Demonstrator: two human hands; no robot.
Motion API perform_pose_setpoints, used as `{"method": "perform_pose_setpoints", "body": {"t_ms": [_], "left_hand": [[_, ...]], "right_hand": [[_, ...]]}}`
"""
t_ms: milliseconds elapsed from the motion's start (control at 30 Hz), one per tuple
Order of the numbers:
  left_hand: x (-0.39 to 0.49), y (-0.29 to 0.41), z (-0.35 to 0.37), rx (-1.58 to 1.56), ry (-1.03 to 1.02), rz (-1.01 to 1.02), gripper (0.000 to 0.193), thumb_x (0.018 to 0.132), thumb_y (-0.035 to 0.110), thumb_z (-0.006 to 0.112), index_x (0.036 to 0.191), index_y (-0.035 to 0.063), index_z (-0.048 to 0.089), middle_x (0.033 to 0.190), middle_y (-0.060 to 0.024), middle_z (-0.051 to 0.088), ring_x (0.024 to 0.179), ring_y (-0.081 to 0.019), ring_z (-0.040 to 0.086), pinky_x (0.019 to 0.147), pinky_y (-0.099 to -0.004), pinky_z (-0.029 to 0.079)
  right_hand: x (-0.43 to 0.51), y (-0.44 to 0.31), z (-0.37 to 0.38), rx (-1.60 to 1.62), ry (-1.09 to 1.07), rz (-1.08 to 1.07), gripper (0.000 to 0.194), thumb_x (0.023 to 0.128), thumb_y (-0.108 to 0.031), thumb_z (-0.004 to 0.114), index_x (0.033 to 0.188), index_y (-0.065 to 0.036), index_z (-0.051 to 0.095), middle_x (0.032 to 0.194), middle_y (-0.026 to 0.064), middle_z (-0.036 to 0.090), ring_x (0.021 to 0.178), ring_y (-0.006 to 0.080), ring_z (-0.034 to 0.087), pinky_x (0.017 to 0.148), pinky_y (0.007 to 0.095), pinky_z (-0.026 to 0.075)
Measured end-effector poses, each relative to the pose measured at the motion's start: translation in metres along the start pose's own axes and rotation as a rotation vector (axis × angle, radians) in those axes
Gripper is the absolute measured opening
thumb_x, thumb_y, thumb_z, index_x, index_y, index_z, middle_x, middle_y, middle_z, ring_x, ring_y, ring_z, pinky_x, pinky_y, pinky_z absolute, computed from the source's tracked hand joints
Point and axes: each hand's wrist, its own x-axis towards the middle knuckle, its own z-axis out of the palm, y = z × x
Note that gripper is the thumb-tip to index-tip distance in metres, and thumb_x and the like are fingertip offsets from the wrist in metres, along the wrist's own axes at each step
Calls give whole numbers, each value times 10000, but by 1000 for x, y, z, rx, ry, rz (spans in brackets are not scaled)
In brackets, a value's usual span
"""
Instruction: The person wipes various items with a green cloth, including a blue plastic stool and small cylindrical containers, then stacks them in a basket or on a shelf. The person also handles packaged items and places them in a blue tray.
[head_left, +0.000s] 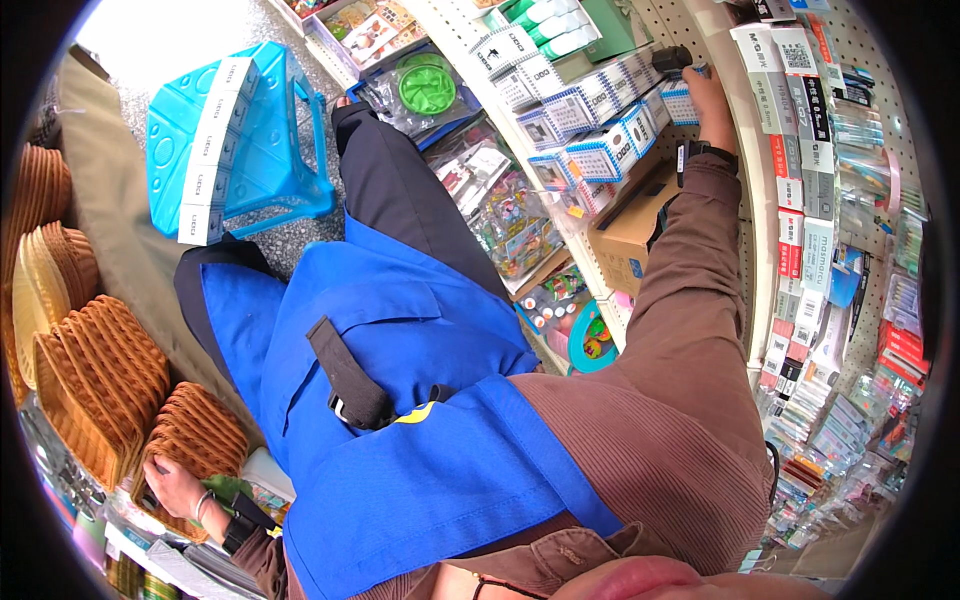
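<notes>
My right hand reaches into the shelf at the upper right, against a small blue-and-white box; its fingertips are partly hidden, so the grip is unclear. A black cylindrical object lies beside it. Rows of small blue-and-white boxes are stacked on the shelf next to the hand. My left hand rests at the rim of a stack of brown woven baskets at the lower left, fingers curled. A row of white boxes lies across a blue plastic stool on the floor.
More woven baskets stand at the left. A cardboard box sits under the stacked boxes. Trays of packaged goods line the lower shelf. Pen boxes fill a higher shelf at the right, before a pegboard with hanging packets.
</notes>
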Motion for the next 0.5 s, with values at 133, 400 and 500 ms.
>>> {"method": "perform_pose_setpoints", "body": {"t_ms": [133, 400, 500], "left_hand": [[0, 0, 0, 0, -19, -15, 393, 947, 373, 383, 1127, 80, 572, 1158, -135, 609, 991, -347, 588, 804, -433, 470], [-2, 4, -3, -19, 25, 1, 399, 945, 375, 378, 1132, 78, 569, 1156, -143, 609, 996, -354, 586, 815, -439, 466], [-2, 6, -5, -11, -3, -26, 406, 945, 379, 374, 1137, 77, 566, 1160, -144, 607, 993, -355, 589, 815, -443, 466]], "right_hand": [[18, 26, 7, 69, -80, -30, 407, 741, -180, 602, 1115, -21, 571, 977, 112, 620, 791, 190, 603, 720, 317, 483], [24, 19, -12, 83, -410, 174, 276, 794, -179, 587, 1033, -42, 598, 956, 77, 643, 765, 145, 633, 624, 282, 496], [20, 14, -8, 95, -387, 148, 279, 799, -183, 589, 1040, -42, 598, 958, 76, 644, 770, 146, 634, 629, 282, 498]]}}
